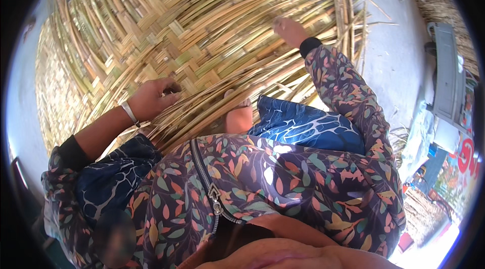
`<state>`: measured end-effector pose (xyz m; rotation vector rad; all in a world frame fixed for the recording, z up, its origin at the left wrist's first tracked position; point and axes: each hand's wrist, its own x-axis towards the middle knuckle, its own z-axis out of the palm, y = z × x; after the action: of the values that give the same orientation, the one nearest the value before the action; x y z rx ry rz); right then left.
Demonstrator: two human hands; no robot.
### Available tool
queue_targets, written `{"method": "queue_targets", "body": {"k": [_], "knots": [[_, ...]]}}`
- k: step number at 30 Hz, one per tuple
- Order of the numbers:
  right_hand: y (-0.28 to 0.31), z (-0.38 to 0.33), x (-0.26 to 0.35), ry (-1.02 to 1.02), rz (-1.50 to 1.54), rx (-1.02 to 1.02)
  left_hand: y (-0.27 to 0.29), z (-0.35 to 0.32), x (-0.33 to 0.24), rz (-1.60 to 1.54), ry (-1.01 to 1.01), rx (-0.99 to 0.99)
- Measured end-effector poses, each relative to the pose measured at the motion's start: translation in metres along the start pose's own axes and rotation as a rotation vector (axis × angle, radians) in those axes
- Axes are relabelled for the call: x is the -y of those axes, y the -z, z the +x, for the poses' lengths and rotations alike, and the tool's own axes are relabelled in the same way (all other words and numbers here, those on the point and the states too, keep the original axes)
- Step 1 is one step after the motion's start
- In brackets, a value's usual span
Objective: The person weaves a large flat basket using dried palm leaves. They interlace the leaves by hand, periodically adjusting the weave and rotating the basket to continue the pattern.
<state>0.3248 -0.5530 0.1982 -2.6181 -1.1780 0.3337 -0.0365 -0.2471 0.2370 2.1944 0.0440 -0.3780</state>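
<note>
Nearest you, your bare foot presses on the loose strips at the near edge of the woven mat, which lies flat on the grey floor. Just left of the foot, your left hand, a metal bangle at the wrist, is curled nearly closed around a bunch of loose split strips where they leave the finished weave. Farther out, toward the mat's right edge, your right hand lies on the strips with the fingers bent down; you cannot tell from here whether it pinches one or only presses.

The strips look light, thin and springy: stiff along their length, yet likely to crack if folded sharply, and their cut edges may be sharp and slick. Take hold close to the woven part, where a strip is steadied by its neighbours, not at the free tips fanning toward the far edge.

Beyond the mat's right side stand a grey box and more bundled straw.
</note>
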Motion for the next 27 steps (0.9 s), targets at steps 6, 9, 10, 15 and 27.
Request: {"method": "queue_targets", "body": {"k": [6, 9, 10, 15, 27], "knots": [[0.007, 0.076, 0.037, -0.102, 1.250, -0.148, 0.031, 0.002, 0.032, 0.512, 0.057, 0.002], [0.004, 0.106, 0.034, 0.022, 1.533, -0.115, 0.045, 0.025, 0.049, 0.575, 0.180, -0.068], [-0.004, 0.125, 0.010, 0.035, 1.565, -0.100, 0.053, 0.040, 0.050, 0.633, 0.229, -0.057], [-0.001, 0.148, 0.002, -0.050, 1.826, -0.097, 0.068, 0.069, 0.059, 0.740, 0.395, -0.009], [0.107, 0.100, 0.049, -0.065, 1.433, -0.477, 0.071, 0.074, 0.043, 0.703, 0.284, 0.015]]}}
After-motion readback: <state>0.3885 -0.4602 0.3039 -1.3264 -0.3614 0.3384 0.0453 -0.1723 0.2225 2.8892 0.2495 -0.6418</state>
